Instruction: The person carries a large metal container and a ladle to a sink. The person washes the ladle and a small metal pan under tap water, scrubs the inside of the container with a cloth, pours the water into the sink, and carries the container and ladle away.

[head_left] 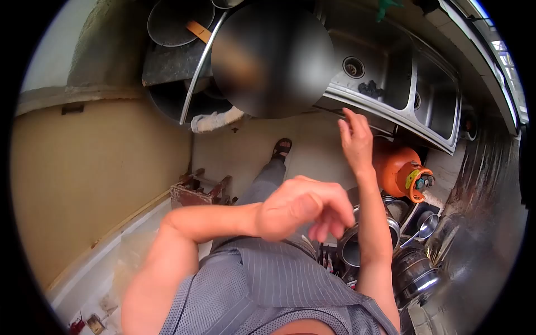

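My left hand (304, 209) hangs in front of my body with its fingers loosely curled and apart, and I see nothing in it. Farther out, my right hand (356, 137) is raised near the front edge of the steel sink (385, 116). Its fingers are bent a little, thumb apart, holding nothing; whether it touches the edge I cannot tell. A dark crumpled clump (371, 89) lies in the larger basin beside the drain (353, 67). Below and right of that hand lies an orange gas cylinder (399, 167).
Steel pots (416, 276) and a ladle (428, 224) crowd the floor at the right. A worn wooden stool (201, 190) stands by the left wall. A large round pan (180, 25) is at the upper left, near a pale wrapped bar (216, 119). A blurred round patch covers the top middle.
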The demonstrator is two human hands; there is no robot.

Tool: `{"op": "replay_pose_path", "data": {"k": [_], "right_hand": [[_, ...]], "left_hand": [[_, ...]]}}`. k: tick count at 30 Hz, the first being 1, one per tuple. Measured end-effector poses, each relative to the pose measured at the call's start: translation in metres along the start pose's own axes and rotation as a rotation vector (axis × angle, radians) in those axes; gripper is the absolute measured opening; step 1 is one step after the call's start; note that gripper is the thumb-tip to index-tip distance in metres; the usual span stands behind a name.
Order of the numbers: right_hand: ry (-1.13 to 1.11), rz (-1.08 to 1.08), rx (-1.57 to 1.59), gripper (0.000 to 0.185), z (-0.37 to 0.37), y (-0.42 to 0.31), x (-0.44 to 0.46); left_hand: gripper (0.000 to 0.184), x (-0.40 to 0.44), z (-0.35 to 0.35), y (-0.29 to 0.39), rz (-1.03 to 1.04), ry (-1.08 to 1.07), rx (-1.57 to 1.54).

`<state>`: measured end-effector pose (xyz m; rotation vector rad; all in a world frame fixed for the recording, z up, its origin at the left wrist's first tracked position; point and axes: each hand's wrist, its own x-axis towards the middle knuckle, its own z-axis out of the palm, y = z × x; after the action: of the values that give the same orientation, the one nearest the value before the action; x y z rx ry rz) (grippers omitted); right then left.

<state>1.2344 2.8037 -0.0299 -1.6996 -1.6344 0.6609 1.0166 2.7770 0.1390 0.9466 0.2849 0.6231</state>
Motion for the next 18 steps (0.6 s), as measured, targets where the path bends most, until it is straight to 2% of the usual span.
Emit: {"op": "replay_pose_path", "data": {"k": [3, 7, 12, 17, 18], "right_hand": [[0.039, -0.215, -0.046, 0.025, 0.049, -0.019, 0.049], [0.013, -0.226, -0.039, 0.022, 0.072, -0.031, 0.071], [-0.015, -0.173, -0.064, 0.025, 0.062, -0.024, 0.054], [-0.07, 0.091, -0.048, 0.024, 0.039, -0.011, 0.016], [-0.081, 0.118, -0.045, 0.024, 0.036, -0.01, 0.005]], "left_hand": [[0.071, -0.037, -0.052, -0.031, -0.195, 0.348, -0.012], [0.063, -0.091, -0.107, -0.087, -0.324, 0.669, 0.027], [0.051, -0.128, -0.15, -0.108, -0.407, 0.764, 0.153], [0.034, -0.121, -0.174, -0.079, -0.45, 0.813, 0.349], [0.029, -0.12, -0.178, -0.075, -0.444, 0.777, 0.682]]}}
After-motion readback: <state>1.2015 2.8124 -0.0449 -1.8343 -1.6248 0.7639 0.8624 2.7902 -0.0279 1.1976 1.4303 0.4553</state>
